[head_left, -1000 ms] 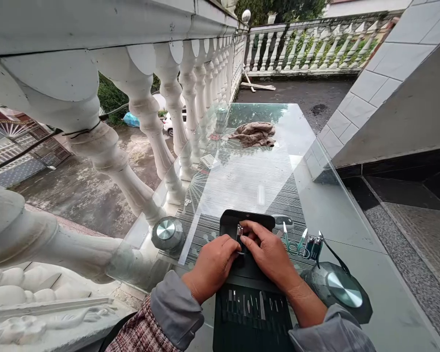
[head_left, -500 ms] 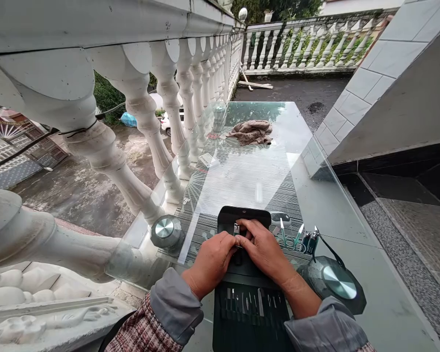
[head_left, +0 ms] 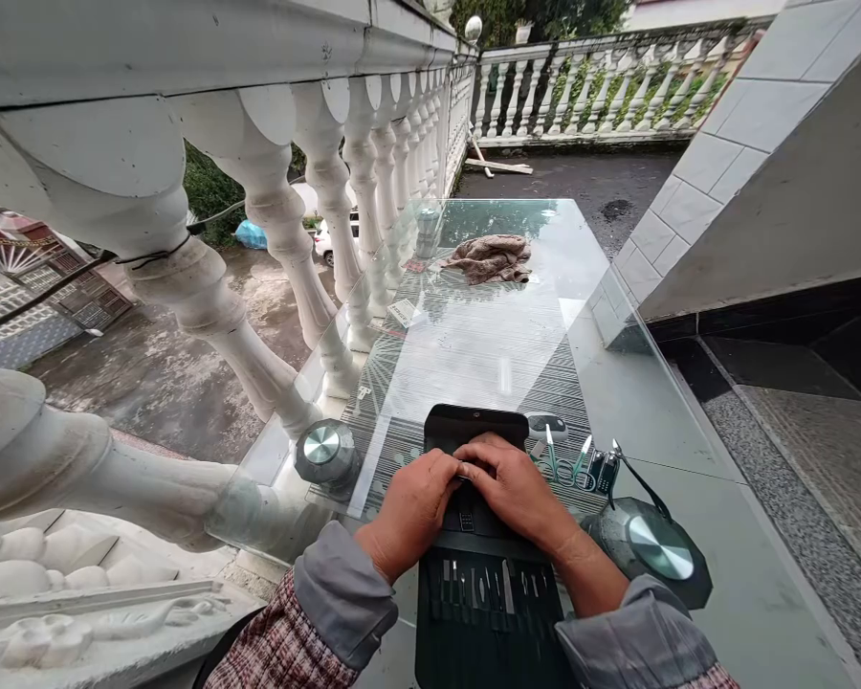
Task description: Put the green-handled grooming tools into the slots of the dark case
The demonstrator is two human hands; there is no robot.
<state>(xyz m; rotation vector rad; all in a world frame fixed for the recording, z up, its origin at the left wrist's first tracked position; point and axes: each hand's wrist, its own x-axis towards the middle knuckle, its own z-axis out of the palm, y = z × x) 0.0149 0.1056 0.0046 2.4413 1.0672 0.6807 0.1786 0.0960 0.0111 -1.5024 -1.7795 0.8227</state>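
Over the upper part of an open black manicure case (head_left: 474, 417), my left hand (head_left: 416, 498) and my right hand (head_left: 506, 483) meet, fingertips closed together. Between them is a nail clipper (head_left: 466, 520); only its dark, dotted end shows below the fingers, the rest being covered. The lower half of the case holds a row of slim metal tools (head_left: 492, 588) in loops. Right of my right hand, small scissors (head_left: 554, 467), a second pair (head_left: 583, 469) and black-handled clippers (head_left: 604, 472) lie on the glass table (head_left: 466, 354).
Two faceted table supports with shiny discs show at left (head_left: 328, 455) and right (head_left: 652, 550). A dark strap lies over the right one. A grey oval object (head_left: 547, 426) sits behind the scissors. A crumpled brown cloth (head_left: 489, 259) lies farther back. White balusters (head_left: 287, 220) line the left side.
The clipper's silver head, visible between my fingertips before, is now covered by my right fingers. Its dotted end shows lower down. My right fingers have curled inward.
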